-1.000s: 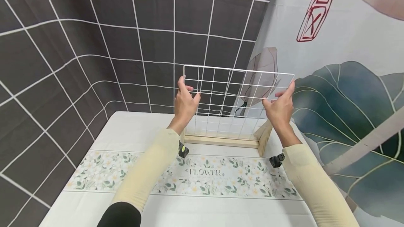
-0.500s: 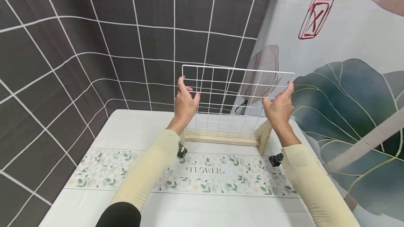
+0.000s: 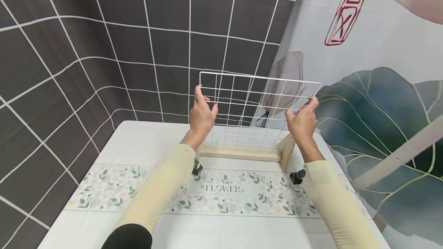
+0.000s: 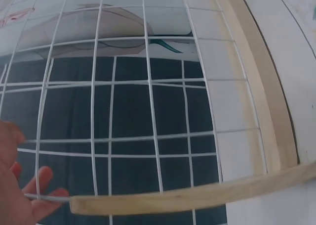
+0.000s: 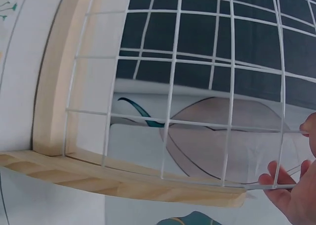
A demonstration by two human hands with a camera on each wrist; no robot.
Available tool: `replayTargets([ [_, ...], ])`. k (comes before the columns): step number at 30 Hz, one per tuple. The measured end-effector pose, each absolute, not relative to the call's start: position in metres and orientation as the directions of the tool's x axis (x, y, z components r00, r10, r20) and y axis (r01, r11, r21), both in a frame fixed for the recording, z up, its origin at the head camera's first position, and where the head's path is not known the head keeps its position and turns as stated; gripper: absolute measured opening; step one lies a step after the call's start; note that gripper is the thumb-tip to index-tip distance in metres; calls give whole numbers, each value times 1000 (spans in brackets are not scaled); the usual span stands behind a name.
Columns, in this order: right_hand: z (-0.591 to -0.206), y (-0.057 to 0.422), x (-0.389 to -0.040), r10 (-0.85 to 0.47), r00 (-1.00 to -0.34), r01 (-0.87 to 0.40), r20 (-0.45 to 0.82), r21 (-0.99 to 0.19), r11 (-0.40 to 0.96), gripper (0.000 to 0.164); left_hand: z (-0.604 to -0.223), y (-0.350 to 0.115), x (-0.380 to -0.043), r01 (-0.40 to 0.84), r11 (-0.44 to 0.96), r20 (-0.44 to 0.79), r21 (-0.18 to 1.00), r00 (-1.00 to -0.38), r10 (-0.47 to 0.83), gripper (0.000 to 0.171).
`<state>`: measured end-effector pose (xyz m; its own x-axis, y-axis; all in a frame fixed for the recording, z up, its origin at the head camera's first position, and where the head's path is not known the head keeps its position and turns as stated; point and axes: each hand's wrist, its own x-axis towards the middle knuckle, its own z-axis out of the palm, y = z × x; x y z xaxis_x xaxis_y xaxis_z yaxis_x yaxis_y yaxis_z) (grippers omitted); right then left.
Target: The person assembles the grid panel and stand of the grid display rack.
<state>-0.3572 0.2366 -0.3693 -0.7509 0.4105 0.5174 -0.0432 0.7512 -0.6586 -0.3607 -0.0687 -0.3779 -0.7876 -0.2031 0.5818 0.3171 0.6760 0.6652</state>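
Note:
A white wire grid panel (image 3: 259,77) stands upright at a slight backward lean, its lower part inside a pale wooden stand (image 3: 242,155). My left hand (image 3: 201,116) grips the panel's left edge, thumb on the near side and fingers round the outer wire. On the opposite edge, my right hand (image 3: 302,124) holds the wire the same way, a little lower. In the left wrist view, a wooden side piece (image 4: 143,203) runs along the panel's edge and ends close to my fingers. The right wrist view shows the other side piece (image 5: 128,185) ending near my fingertips.
The stand rests on a table with a white cloth (image 3: 145,137) and a printed floral band (image 3: 225,203). Behind hangs a dark curtain with white grid lines (image 3: 169,49). A pale curtain with painted leaves (image 3: 373,114) hangs at the right.
My right hand has slid slightly down the panel's right edge, and the top right corner sits a touch lower. The left hand keeps its hold in nearly the same place.

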Motion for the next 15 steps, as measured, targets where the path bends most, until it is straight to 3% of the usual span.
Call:
replayTargets([
  [5, -366, 245, -359, 395, -760, -78, 516, -676, 733, 78, -374, -73, -367, 318, 697, 542, 643, -831, -121, 89],
  [10, -368, 260, -356, 294, -826, -143, 482, -682, 717, 78, -373, -91, -366, 285, 749, 436, 598, -900, -6, 89],
  [15, -379, 288, -347, 115, -878, -226, 465, -615, 756, 60, -378, -125, -363, 263, 785, 348, 561, -935, 65, 81],
])
